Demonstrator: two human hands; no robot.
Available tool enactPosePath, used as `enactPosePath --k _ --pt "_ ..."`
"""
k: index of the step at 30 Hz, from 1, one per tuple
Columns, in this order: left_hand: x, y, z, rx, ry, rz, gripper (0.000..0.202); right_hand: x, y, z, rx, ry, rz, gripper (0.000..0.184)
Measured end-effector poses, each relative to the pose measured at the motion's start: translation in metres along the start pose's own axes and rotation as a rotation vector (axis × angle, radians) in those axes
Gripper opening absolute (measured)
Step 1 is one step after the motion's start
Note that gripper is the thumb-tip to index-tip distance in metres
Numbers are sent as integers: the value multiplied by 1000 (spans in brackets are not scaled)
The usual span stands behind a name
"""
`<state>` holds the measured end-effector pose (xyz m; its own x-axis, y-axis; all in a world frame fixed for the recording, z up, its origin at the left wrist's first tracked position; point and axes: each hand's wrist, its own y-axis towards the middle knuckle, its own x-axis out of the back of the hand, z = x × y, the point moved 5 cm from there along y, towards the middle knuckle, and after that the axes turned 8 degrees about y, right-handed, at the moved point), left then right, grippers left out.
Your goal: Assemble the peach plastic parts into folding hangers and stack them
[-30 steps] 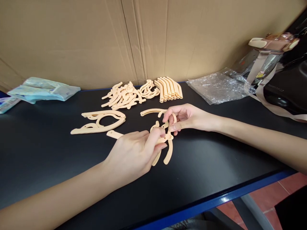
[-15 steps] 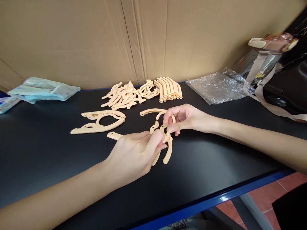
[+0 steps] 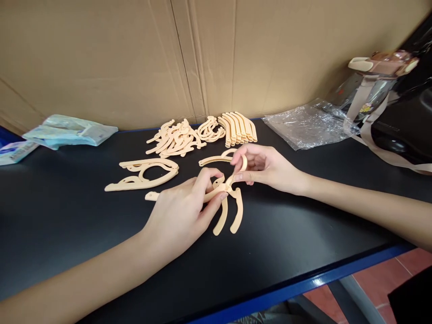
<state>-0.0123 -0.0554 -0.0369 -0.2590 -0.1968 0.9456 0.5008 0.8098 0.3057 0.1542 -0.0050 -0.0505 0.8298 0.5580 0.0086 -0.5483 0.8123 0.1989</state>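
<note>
Between thumb and fingers, my left hand point(image 3: 189, 202) grips a long beige plastic hanger arm point(image 3: 152, 196), whose far end sticks out to the left. My right hand point(image 3: 258, 166) pinches a curved beige hanger hook point(image 3: 243, 163). Hook and arm meet between my hands; whether they are joined I cannot tell. Just below, two curved beige pieces, one on the left point(image 3: 221, 218) and one on the right point(image 3: 237, 213), lie on the black table point(image 3: 270, 252). Behind my fingers lies another arm point(image 3: 211, 160). A folding hanger point(image 3: 158, 182) rests to the left.
At the back are a pile of small beige pieces point(image 3: 178, 139), several curved hooks point(image 3: 211, 130) and stacked arms point(image 3: 238, 128). A clear plastic bag point(image 3: 300, 123) and a strapped bottle point(image 3: 378, 67) stand right. Blue packets point(image 3: 70, 130) lie left. Cardboard point(image 3: 118, 58) rises behind.
My left index finger has lifted and the grip has loosened around the arm. The hook has tilted, its lower end now at the arm's end. The view has shifted slightly.
</note>
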Motion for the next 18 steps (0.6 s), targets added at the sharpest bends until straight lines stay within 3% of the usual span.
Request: enactPosePath --k 3,5,8,10,13,18 --pt "3 4 8 123 -175 128 23 10 -4 10 119 -176 -132 41" --pt "3 8 13 210 -407 207 23 17 -6 16 224 -438 -213 34" --pt "-1 13 17 309 -779 323 27 18 -4 17 336 -927 -204 19" --pt "-5 15 18 350 -933 391 33 16 -1 12 341 -1157 -157 24" --pt "-10 15 22 412 -1035 441 36 13 2 4 313 -1287 -89 34" --pt "-16 13 31 443 -1145 465 23 14 3 1 276 -1240 -72 23"
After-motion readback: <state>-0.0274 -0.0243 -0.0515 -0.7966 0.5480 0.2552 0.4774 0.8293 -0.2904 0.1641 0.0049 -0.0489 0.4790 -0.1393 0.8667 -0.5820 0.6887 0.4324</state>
